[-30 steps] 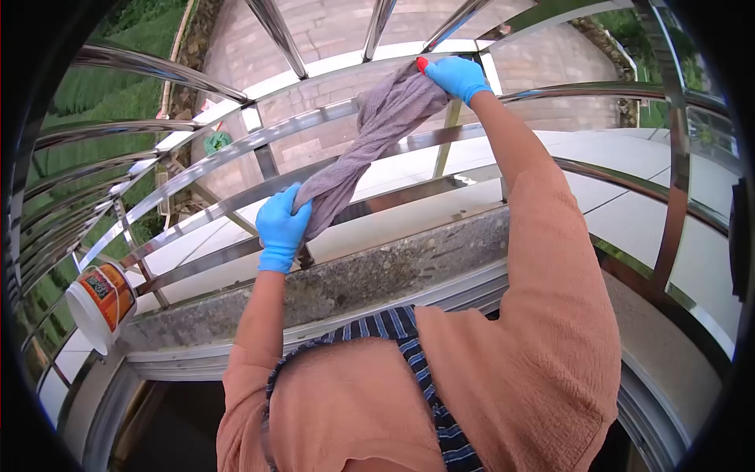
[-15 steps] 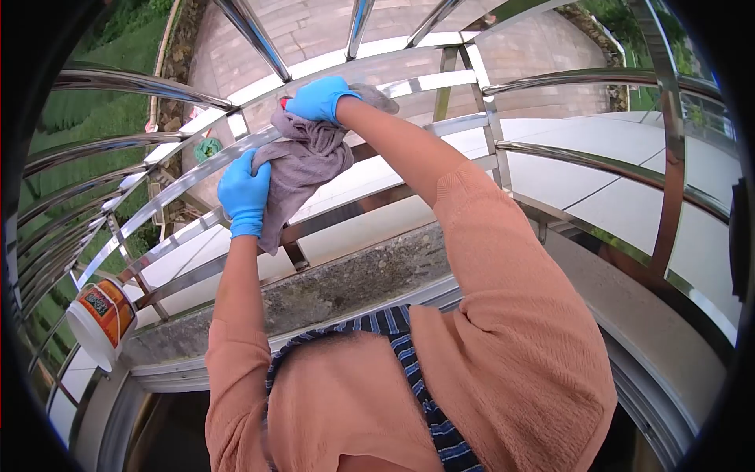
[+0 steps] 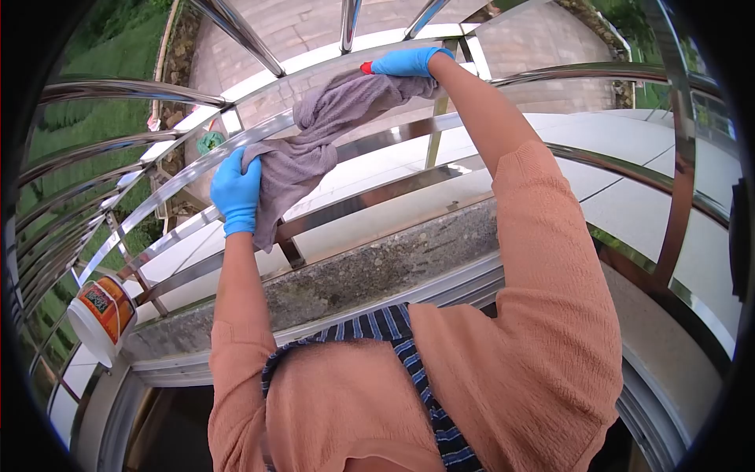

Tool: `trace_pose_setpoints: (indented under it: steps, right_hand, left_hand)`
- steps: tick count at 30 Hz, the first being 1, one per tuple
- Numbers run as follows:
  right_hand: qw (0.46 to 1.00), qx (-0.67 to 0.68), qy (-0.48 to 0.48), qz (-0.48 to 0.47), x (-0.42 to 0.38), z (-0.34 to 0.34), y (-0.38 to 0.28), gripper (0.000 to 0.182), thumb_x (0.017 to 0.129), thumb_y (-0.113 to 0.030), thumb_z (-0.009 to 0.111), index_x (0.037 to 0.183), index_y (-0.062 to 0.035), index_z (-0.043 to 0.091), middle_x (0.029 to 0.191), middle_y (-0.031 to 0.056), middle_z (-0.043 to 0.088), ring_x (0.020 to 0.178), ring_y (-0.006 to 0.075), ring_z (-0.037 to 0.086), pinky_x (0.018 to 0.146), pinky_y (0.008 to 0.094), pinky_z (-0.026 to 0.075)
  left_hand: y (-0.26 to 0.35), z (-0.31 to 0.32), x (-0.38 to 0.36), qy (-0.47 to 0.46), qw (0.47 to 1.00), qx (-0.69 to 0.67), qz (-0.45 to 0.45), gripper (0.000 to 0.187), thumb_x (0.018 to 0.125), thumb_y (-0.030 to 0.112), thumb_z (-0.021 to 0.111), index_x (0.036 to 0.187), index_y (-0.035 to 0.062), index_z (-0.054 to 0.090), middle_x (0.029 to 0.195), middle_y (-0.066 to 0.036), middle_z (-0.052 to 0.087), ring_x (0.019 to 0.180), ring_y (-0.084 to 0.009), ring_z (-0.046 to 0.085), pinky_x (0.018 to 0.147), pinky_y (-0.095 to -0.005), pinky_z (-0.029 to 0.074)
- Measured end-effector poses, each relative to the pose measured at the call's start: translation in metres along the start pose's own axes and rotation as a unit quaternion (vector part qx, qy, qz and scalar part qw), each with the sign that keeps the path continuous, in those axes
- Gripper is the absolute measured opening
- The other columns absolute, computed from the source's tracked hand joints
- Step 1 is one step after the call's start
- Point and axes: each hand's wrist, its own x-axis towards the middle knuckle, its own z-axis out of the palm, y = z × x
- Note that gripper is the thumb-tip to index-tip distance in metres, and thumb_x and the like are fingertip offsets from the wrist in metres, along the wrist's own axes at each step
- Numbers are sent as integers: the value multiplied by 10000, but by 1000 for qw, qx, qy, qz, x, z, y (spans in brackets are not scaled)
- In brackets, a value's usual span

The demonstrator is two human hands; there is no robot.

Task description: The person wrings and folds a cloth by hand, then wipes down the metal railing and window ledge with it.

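Note:
A greyish-purple towel (image 3: 303, 134) stretches between my hands, draped along the shiny metal railing (image 3: 393, 135). My left hand (image 3: 236, 191), in a blue glove, is closed on the towel's left part, and a loose end hangs below it. Farther right, my right hand (image 3: 405, 62), also gloved in blue, presses the towel's right part against the upper rail. Something small and red (image 3: 366, 68) shows at the fingertips of that hand; what it is I cannot make out. The fingers under the right glove are partly hidden.
A white bucket with an orange label (image 3: 102, 318) hangs or stands at the left by the railing. A rough stone ledge (image 3: 377, 256) runs below the bars. Beyond are paving (image 3: 543, 59), grass and a green bundle (image 3: 210, 142).
My right hand has slid to the right along the rail, drawing the bunched towel out longer. My left hand has stayed almost in place, still gripping its part.

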Motion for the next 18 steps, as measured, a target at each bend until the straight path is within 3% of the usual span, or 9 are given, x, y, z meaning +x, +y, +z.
trace_pose_setpoints:
  steps: [2,4,7,8,11,12,15,16,18]
  right_hand:
    - [991,-17,113,-76,24,-22,45,737,777,-687,529,1152,-61,629,1074,186,630,852,253,633,765,361,522]
    - [991,11,129,-41,17,-33,54,779,762,-665,559,1267,-71,568,1226,220,570,1052,308,589,909,397,461]
    - [963,-134,232,20,32,-28,46,649,824,-545,567,1245,-51,571,1215,160,584,1081,270,561,893,368,450]
    - [955,-173,240,0,33,-27,47,641,834,-580,493,1203,-69,610,1275,198,554,1178,327,523,948,397,423]
    - [899,-260,352,20,34,-11,43,601,868,-568,432,1144,-81,651,1235,199,578,1157,350,532,928,409,433]
    - [849,-307,430,-16,43,-2,50,529,887,-513,395,1027,-100,695,1031,166,668,958,349,632,812,451,468]
    - [828,-293,472,-79,27,31,30,464,896,-465,391,947,-122,699,906,113,694,799,333,661,720,468,458]
    - [784,-312,519,-133,45,44,29,416,881,-440,417,796,-145,697,768,84,688,679,316,655,626,460,427]
    - [784,-187,574,-144,39,77,-1,402,844,-413,454,615,-162,669,626,114,632,626,318,621,599,422,395]
  left_hand:
    - [2,-2,1,-11,1000,-7,-12,246,761,290,659,972,170,694,817,-82,662,758,-282,633,697,-385,503]
    - [5,-4,1,-19,1000,1,-18,246,754,291,661,969,177,696,813,-77,661,762,-274,634,694,-382,503]
    - [6,-5,1,-18,999,26,-8,248,742,295,667,962,185,698,809,-68,659,765,-264,633,689,-377,503]
    - [5,-5,1,-15,999,28,-4,253,738,298,669,964,186,697,808,-64,657,765,-262,633,690,-377,502]
    - [6,-4,1,-16,1000,25,-8,274,733,308,675,976,184,692,812,-56,653,767,-263,630,699,-378,500]
    - [7,-4,1,-20,999,24,-11,282,731,312,677,981,183,690,815,-54,651,769,-264,628,703,-379,499]
    - [3,-1,-1,-24,997,66,-14,291,735,318,678,988,173,688,813,-61,646,765,-269,626,696,-382,497]
    - [5,-4,-1,-28,997,63,-26,288,738,302,685,984,153,692,838,-74,658,780,-268,632,702,-387,503]
    - [-2,5,-4,-17,999,35,-7,292,743,280,687,993,129,691,881,-84,673,810,-267,640,726,-387,510]
